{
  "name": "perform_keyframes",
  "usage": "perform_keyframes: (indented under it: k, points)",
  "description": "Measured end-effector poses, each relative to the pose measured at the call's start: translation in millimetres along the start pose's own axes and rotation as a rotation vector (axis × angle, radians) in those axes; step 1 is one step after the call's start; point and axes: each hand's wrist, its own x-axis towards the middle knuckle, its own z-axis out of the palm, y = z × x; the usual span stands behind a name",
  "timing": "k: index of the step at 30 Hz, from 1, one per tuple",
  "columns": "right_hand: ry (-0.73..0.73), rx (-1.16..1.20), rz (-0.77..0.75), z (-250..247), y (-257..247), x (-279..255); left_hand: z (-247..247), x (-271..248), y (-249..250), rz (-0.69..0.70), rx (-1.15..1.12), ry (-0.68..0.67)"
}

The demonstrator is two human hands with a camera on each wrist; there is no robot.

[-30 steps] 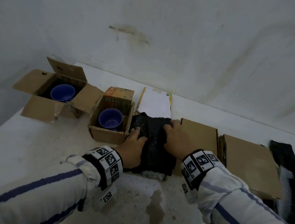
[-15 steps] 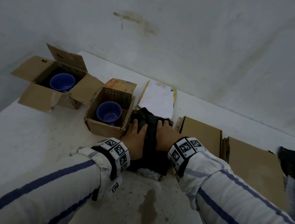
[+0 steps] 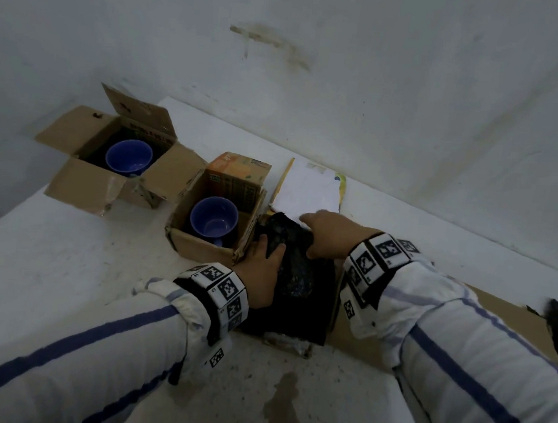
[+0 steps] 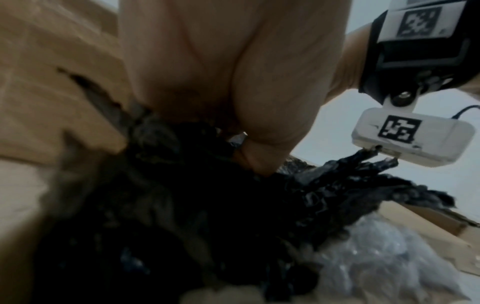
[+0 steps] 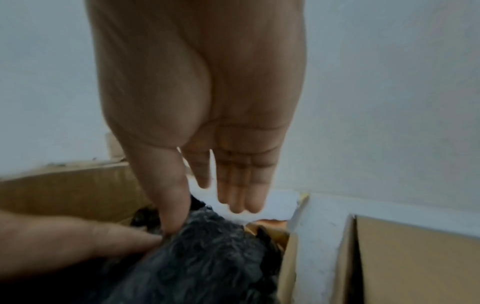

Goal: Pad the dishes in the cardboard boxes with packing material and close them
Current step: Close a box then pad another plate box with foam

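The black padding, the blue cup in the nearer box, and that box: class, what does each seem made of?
Black padding: apparently crinkled plastic film, glossy creases. Blue cup: likely glazed ceramic, though plastic is possible; smooth, even sheen. Nearer box: brown corrugated cardboard, matte, with frayed edges.

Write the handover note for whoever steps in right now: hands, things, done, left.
Left hand: grips the black packing material in the middle box.
Right hand: fingers straight, thumb touching the same material at its far end.
Two open boxes to the left, the near one and the far one, each hold a blue cup with no padding on top.
Two closed boxes on the right.
Left to do: finish the middle box, close it, then pad and close the two open ones.
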Motion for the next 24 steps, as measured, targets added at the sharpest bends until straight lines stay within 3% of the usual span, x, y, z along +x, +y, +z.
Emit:
perform_keyframes:
  k: [5,14,19,24]
  points:
    - [-0.091,-0.062,-0.054,20.7,-24.9,19.5,8.2,3.3,-1.4,0.01,-0.024,0.06]
    - [-0.042,-0.044,-0.01,34.9,-31.0,37.7,16.2,4.0,-5.7,0.041,-0.024,0.113]
    - [-0.109,0.074,-0.082,20.4,-13.9,11.1,9.2,-3.8,-5.8,0.058,-0.007,0.093]
    - [-0.052,-0.075,-0.121,29.2,-5.8,-39.1,6.8,-9.8,-11.7,0.122,-0.02,0.107]
